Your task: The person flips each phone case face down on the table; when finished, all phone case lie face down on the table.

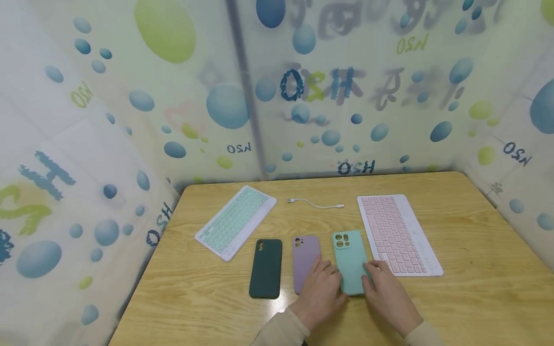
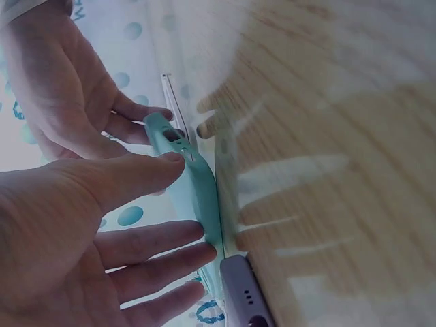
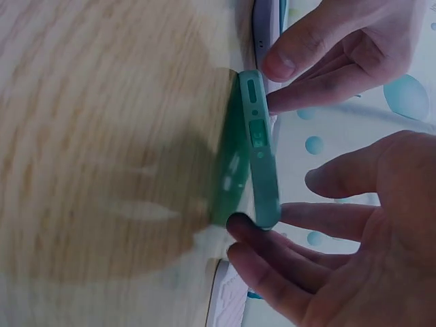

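A mint-green phone case lies back side up between the two hands, its square camera cutout at the far end. My left hand touches its left edge near the lower corner, with fingers fairly straight in the left wrist view. On the other side, my right hand has its fingertips right at the case's lower right corner, thumb held apart. Directly left lies a purple phone case, partly covered by the left hand. Further left is a dark green phone case.
A white keyboard with pink keys lies close by on the right. Another with mint keys lies slanted at the back left. A short white cable stretches between them. Patterned curtains enclose the wooden table.
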Demonstrator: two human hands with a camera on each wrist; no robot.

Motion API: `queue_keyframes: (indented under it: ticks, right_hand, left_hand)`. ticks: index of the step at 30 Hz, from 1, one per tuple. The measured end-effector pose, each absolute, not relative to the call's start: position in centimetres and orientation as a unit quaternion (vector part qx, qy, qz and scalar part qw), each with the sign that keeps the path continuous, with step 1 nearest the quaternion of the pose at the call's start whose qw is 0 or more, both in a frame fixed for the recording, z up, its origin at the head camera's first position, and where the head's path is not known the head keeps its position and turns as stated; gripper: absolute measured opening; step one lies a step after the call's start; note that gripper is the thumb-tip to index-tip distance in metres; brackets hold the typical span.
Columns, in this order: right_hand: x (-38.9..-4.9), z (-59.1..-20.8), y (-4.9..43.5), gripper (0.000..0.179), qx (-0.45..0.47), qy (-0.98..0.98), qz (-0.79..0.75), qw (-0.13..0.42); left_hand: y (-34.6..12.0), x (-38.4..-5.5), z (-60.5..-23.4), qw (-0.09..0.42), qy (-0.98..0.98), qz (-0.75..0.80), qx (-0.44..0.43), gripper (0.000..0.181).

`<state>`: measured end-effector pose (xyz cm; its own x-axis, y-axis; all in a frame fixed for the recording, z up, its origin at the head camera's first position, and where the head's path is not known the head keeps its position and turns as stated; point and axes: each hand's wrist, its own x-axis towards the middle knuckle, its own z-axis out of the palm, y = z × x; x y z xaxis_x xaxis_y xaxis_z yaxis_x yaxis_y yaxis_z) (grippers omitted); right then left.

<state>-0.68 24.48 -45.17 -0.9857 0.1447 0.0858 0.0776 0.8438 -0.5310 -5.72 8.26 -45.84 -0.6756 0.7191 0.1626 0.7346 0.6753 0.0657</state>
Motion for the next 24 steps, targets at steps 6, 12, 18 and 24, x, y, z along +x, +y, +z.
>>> queue_keyframes:
  ticks: [6,12,18,24]
  right_hand:
    - [-0.75,-45.52,24.20,0.037,-0.066,-0.961,0.267,0.027]
    - [-0.81,-45.67,24.03,0.034,-0.059,-0.965,0.255,0.022]
    - [-0.83,-45.85,24.08,0.033,-0.053,-0.965,0.257,0.020]
    - [-0.82,-45.70,24.17,0.035,-0.046,-0.967,0.251,0.020]
  left_hand:
    - [8.14,-5.62,-45.69,0.063,-0.912,-0.059,-0.401,0.028]
    - [8.18,-5.59,-45.62,0.058,-0.914,-0.059,-0.397,0.027]
    - [8.24,-5.57,-45.72,0.067,-0.914,-0.060,-0.396,0.024]
    - [8.19,-5.54,-45.81,0.063,-0.915,-0.063,-0.394,0.024]
